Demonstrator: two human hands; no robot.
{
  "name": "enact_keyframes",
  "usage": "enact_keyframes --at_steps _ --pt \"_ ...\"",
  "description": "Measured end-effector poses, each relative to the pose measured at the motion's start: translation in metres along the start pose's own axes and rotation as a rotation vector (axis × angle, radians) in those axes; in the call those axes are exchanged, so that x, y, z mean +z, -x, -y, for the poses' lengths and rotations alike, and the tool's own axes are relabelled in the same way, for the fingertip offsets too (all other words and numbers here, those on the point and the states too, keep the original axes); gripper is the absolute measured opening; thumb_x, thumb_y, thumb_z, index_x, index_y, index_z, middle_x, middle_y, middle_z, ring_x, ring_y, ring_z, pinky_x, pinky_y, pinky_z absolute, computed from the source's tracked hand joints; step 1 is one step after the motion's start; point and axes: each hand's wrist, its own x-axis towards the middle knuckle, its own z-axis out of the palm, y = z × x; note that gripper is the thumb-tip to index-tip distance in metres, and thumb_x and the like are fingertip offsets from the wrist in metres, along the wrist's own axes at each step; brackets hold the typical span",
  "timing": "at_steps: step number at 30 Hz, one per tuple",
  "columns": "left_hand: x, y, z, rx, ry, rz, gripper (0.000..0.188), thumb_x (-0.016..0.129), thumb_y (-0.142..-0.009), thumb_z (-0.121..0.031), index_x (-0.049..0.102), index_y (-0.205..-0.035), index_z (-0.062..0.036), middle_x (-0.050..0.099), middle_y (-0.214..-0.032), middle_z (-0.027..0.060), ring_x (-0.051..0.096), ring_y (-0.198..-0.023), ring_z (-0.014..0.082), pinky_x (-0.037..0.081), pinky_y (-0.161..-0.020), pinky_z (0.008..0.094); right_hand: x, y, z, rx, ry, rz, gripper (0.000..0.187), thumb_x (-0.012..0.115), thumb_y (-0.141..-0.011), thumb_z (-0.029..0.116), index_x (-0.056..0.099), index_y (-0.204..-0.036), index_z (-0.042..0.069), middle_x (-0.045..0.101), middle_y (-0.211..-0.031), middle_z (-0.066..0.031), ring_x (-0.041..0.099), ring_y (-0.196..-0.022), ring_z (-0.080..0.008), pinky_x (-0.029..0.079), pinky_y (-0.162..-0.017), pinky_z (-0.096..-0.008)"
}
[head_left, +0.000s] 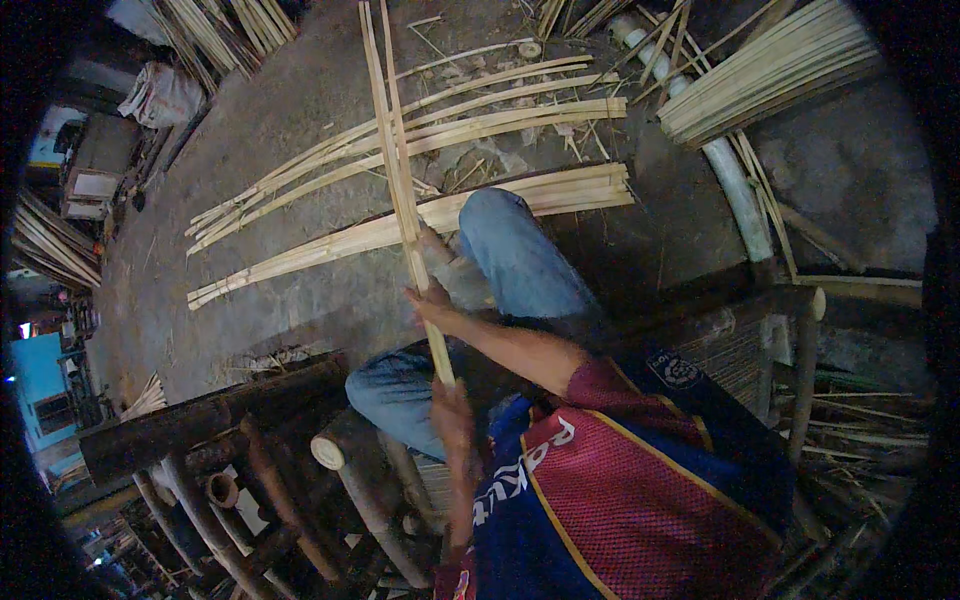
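A few long, pale bamboo strips (398, 170) are held together, running from my lap up to the top edge of the view. Their far ends spread slightly apart. My left hand (452, 412) is closed around the near end, close to my body. Farther along, my right hand (430, 302) is wrapped around the same strips, between my two jean-covered knees. Beyond my hands, a bundle of flat bamboo strips (330, 247) lies across the floor, passing behind my right knee (508, 240). More loose strips (500, 127) lie farther off, crossed by the held ones.
A dark bench of bamboo poles (210, 425) runs beneath me, with a cut pole end (327, 453) sticking out. At upper right a thick bundle of strips (770, 75) rests over a pale pole (735, 190). A whitish sack (162, 95) stands at upper left.
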Motion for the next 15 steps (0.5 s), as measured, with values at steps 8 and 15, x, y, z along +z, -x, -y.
enact_keyframes --at_steps 8,15 --pt "-0.005 0.000 -0.013 -0.257 -0.177 0.157 0.032 0.057 -0.096 -0.020 0.054 -0.113 0.0074 0.062 -0.092 0.0239 0.060 -0.083 0.0318 0.048 -0.074 0.0412 0.009 -0.017 -0.014 0.010 0.244 -0.043 0.062 0.062 -0.089 0.045 0.042 -0.126 -0.001 0.064 -0.094 -0.0193 0.065 -0.085 -0.0336 0.053 -0.077 -0.0460" --pt "0.011 0.000 0.032 -0.344 0.112 0.137 0.027 0.061 -0.095 -0.019 0.055 -0.106 0.0052 0.061 -0.082 0.0132 0.056 -0.075 0.0222 0.046 -0.069 0.0347 -0.014 0.031 0.063 -0.772 0.405 -0.077 0.050 0.066 -0.089 0.023 0.048 -0.131 0.002 0.052 -0.126 -0.0217 0.049 -0.123 -0.0321 0.038 -0.105 -0.0438"
